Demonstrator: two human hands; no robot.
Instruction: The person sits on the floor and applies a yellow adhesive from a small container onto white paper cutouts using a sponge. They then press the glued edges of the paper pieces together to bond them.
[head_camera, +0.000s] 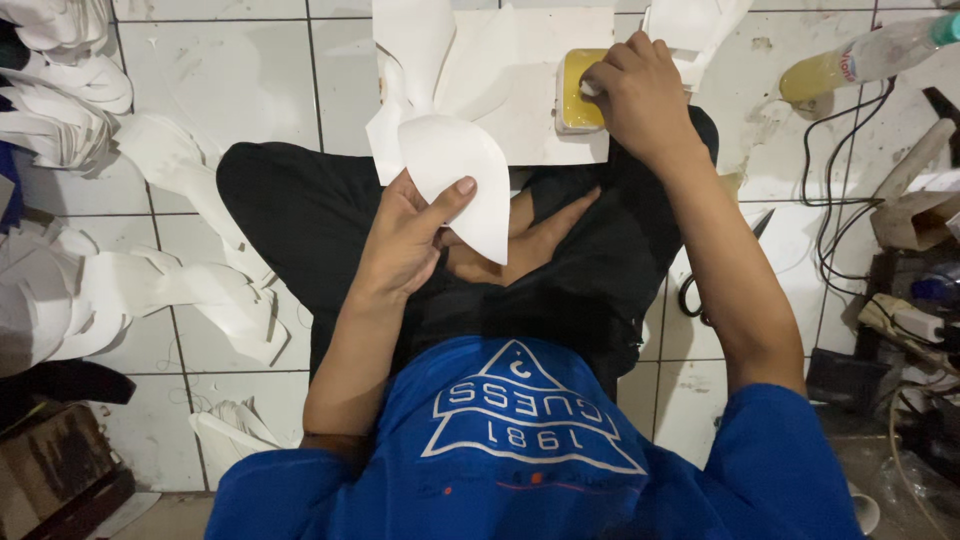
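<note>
Fingers of the left hand (405, 240) close on a curved white paper piece (460, 180), the thumb pressed flat across its front face and the other fingers hidden behind it. The piece stands above the person's crossed legs in black trousers, its rounded top near the edge of a large white sheet (530, 90) spread on the tiled floor (230, 80).

The right hand (635, 90) reaches forward to a shallow square tray of yellow liquid (575, 95) resting on that sheet. Its fingertips are pinched together over the tray's near corner, holding something small and white; what it is cannot be made out, as the knuckles cover most of it.

Stacks of similar white cut pieces (70, 100) lie along the left side, partly cut off by the frame edge. At the top right a clear plastic bottle (850, 65) lies on its side, yellow liquid in its lower half, a pale label round the middle and a green cap at the edge. Black cables (835, 200) trail beneath it, and scissors (700, 290) show partly behind the right forearm.
</note>
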